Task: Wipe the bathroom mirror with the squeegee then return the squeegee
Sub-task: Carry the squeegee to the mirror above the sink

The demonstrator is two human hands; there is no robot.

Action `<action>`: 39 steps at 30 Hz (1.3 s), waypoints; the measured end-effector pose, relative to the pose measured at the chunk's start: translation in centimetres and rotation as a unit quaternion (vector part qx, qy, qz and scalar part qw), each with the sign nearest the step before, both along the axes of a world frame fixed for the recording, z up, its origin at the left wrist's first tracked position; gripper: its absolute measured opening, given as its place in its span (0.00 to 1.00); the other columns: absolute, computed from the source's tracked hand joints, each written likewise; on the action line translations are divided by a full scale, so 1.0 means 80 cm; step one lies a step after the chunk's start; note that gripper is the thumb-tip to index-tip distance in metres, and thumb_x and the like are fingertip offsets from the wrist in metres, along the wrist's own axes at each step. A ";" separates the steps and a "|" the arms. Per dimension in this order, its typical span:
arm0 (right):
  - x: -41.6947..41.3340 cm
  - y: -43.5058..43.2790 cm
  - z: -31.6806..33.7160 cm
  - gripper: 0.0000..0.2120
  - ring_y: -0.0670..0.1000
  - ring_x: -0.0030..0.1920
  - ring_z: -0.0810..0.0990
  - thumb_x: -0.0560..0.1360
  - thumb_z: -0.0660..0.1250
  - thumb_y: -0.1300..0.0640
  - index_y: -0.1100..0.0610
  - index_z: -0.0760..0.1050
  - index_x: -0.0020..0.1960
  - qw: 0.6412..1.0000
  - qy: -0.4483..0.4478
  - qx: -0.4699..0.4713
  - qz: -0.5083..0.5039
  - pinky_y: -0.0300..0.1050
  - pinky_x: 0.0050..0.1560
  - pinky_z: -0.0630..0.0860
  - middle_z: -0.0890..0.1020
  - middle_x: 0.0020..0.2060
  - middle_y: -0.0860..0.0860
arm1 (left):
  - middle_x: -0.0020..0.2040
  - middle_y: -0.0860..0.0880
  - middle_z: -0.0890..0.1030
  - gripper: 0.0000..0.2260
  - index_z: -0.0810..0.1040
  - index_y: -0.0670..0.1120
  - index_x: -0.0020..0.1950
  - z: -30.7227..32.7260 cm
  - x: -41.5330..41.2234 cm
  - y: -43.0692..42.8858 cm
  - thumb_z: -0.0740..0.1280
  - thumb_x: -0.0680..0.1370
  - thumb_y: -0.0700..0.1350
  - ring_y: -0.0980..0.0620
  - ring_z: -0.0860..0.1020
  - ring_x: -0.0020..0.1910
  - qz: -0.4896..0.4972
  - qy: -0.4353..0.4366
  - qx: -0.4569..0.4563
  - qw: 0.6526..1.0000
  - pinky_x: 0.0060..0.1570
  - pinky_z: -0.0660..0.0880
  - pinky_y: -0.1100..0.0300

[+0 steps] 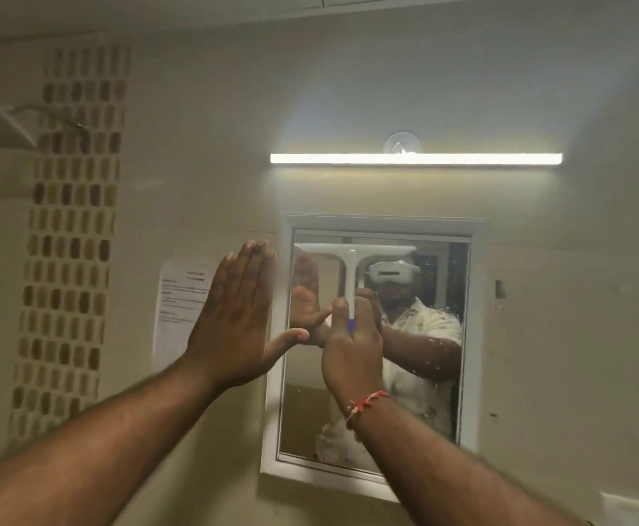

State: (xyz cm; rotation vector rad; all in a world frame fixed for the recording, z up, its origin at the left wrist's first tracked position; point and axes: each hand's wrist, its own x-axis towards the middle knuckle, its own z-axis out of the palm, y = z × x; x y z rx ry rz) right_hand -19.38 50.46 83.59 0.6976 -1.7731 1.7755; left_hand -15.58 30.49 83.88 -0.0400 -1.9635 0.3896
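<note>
A white-framed bathroom mirror [439, 404] hangs on the cream wall, with water spots on its right half. A white squeegee [350, 267] with a blue-tipped handle has its blade lying across the top of the glass. My right hand [352, 347] is shut on the handle from below; a red thread bracelet circles that wrist. My left hand [234, 317] is open and flat, fingers up, against the mirror's left frame edge and the wall. The mirror reflects both hands and a person wearing a white headset.
A lit tube light [416, 158] runs above the mirror, with a clear suction hook [401, 143] just over it. A printed paper notice [181, 298] is stuck on the wall to the left. A shower head [2, 123] and a mosaic tile strip [71, 237] are at far left.
</note>
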 end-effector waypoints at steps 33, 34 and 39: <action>-0.031 -0.060 0.078 0.14 0.52 0.39 0.85 0.89 0.60 0.46 0.53 0.78 0.54 0.992 -0.058 0.019 -0.114 0.58 0.41 0.88 0.84 0.43 0.53 | 0.95 0.40 0.43 0.53 0.42 0.43 0.94 0.043 -0.096 -0.043 0.39 0.83 0.81 0.40 0.42 0.95 -0.085 -0.065 0.012 0.994 0.93 0.47 0.35; -0.032 -0.060 0.079 0.14 0.50 0.38 0.84 0.89 0.60 0.47 0.54 0.78 0.55 0.991 -0.056 0.021 -0.119 0.55 0.40 0.87 0.84 0.43 0.53 | 0.95 0.40 0.44 0.53 0.43 0.43 0.94 0.043 -0.097 -0.043 0.39 0.83 0.81 0.39 0.43 0.95 -0.088 -0.063 0.011 0.994 0.93 0.47 0.35; -0.031 -0.056 0.075 0.14 0.44 0.36 0.80 0.90 0.59 0.48 0.55 0.78 0.56 0.989 -0.048 0.039 -0.131 0.36 0.33 0.75 0.81 0.40 0.49 | 0.95 0.42 0.41 0.51 0.37 0.45 0.93 0.038 -0.106 -0.050 0.39 0.83 0.81 0.41 0.40 0.95 -0.093 -0.055 0.010 0.994 0.93 0.46 0.36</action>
